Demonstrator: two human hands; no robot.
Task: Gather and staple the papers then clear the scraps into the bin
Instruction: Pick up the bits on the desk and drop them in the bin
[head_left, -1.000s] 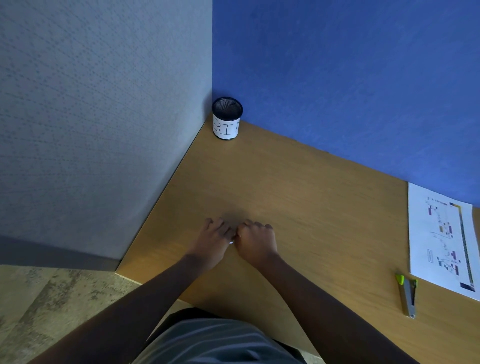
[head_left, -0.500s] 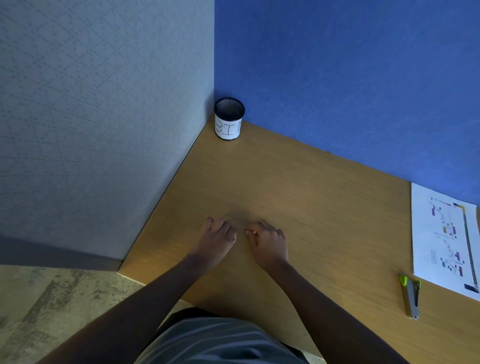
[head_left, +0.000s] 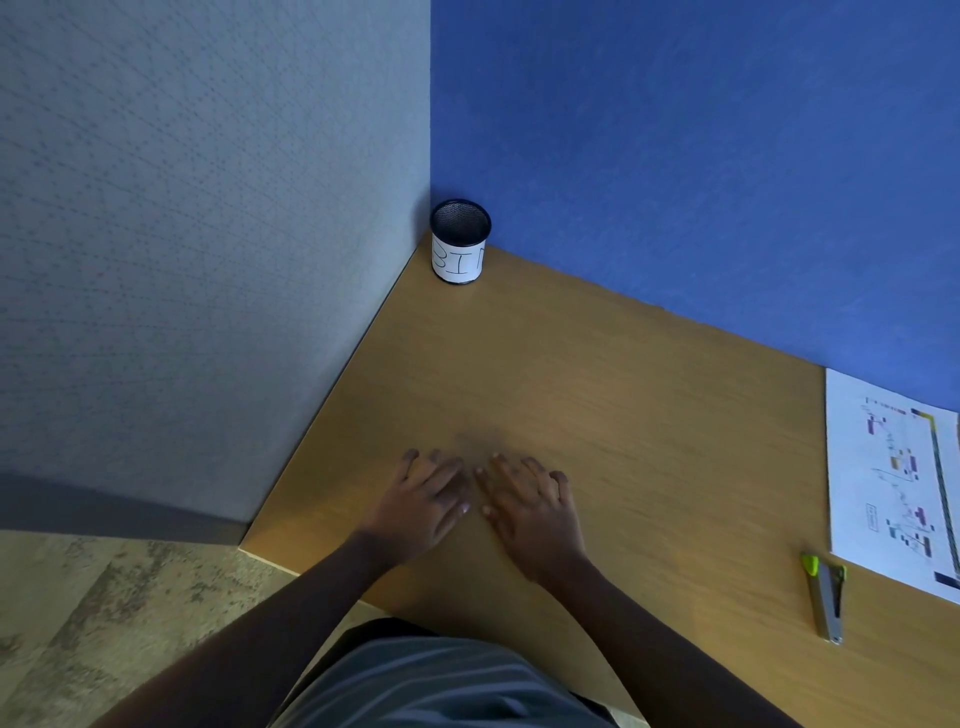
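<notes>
Hands flat on the surface (head_left: 623, 389), left hand (head_left: 426, 499) beside right hand (head_left: 530, 512), fingers (head_left: 415, 462) spread, holding nothing — papers (head_left: 893, 483) and stapler (head_left: 826, 597) well to the right, bin (head_left: 460, 244) in the far corner. Careless sweeping could push any scraps off the near edge.

A black mesh bin (head_left: 460, 244) with a white label lettered BIN stands upright in the far left corner of the desk (head_left: 623, 395). Printed papers (head_left: 888, 483) lie flat along its far edge, with a grey-and-green stapler (head_left: 826, 597) just beside them.
</notes>
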